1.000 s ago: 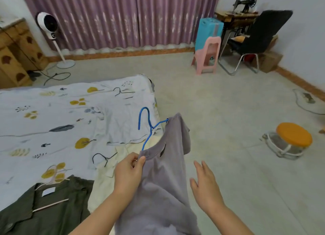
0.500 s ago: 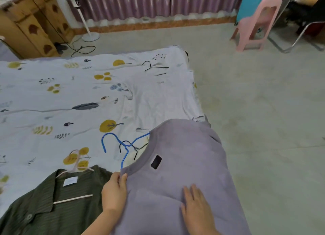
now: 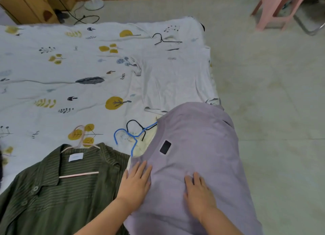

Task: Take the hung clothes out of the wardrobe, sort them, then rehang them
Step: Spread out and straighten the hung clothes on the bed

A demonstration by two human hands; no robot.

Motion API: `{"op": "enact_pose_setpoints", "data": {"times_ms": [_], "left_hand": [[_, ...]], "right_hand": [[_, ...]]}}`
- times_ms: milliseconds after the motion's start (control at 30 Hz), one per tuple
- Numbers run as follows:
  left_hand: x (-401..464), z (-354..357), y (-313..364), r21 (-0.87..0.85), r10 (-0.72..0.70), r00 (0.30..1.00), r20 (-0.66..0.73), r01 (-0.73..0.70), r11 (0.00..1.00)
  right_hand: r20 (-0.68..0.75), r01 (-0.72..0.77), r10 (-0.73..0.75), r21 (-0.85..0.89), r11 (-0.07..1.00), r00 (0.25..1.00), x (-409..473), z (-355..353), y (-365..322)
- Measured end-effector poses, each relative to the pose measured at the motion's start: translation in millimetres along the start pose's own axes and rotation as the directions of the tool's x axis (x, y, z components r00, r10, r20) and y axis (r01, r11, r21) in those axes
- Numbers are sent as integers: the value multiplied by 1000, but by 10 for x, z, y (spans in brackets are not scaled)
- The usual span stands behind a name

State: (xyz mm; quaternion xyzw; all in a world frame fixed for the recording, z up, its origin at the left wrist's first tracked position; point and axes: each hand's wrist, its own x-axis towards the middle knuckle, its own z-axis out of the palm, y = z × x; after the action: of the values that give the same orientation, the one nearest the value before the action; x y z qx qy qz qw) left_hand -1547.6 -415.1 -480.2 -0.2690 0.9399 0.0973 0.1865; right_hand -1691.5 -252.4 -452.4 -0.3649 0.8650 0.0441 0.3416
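Both hands flat on lilac shirt at bed corner.
Left hand [image 3: 136, 183] and right hand [image 3: 199, 193] spread, pressing lilac shirt [image 3: 197, 146] on bed [image 3: 88, 62]; blue hanger [image 3: 131, 137] in collar, green striped shirt [image 3: 58, 192] alongside.

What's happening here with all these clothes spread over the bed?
A person is sorting clothes on a bed. Both hands lie flat on a lilac top at the bed's corner, the left hand near its collar and the right hand on its middle. The top is on a blue hanger, whose hook sticks out of the neck. Beside it lies a green striped shirt on a pink hanger. A black hanger sits farther up the bed.
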Motion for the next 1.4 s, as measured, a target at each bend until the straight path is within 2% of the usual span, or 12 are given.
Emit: {"op": "enact_pose_setpoints", "data": {"times_ms": [100, 167, 267, 400, 600, 833, 933, 1033, 1167, 1400], "left_hand": [[-46, -406, 99, 19, -36, 982, 186, 34, 999], [-90, -596, 158, 41, -69, 987, 143, 64, 997], [-255, -885, 242, -44, -88, 962, 260, 103, 994], [-672, -1264, 298, -126, -58, 972, 226, 88, 988], [-1590, -1675, 400, -240, -106, 980, 166, 144, 960], [-2791, -1663, 560, -338, -193, 971, 144, 231, 912], [-3249, -1580, 521, -397, -246, 948, 203, 309, 864], [-3654, -1515, 366, -432, -313, 913, 262, 400, 808], [-4144, -1454, 62, -480, -399, 881, 254, 473, 739], [-5190, -1185, -637, -582, -497, 831, 248, 538, 609]], "right_hand": [[123, 0, 3, -20, 1000, 992, -89, -191, 5], [173, 9, -7, -8, 1000, 985, -211, -355, 12], [177, 21, -21, 6, 1000, 984, -501, -637, 26], [100, 31, -35, 39, 999, 994, -957, -962, 96], [10, 82, -82, 42, 996, 997, -1748, -1234, 222], [78, 140, -137, -32, 990, 987, -2537, -1200, 240], [79, 174, -168, -64, 983, 983, -2779, -1183, 161], [93, 202, -195, -85, 976, 977, -2976, -1136, 7], [138, 264, -244, -147, 953, 960, -3170, -967, -358], [200, 387, -344, -244, 889, 917, -3441, -470, -1540]]}}
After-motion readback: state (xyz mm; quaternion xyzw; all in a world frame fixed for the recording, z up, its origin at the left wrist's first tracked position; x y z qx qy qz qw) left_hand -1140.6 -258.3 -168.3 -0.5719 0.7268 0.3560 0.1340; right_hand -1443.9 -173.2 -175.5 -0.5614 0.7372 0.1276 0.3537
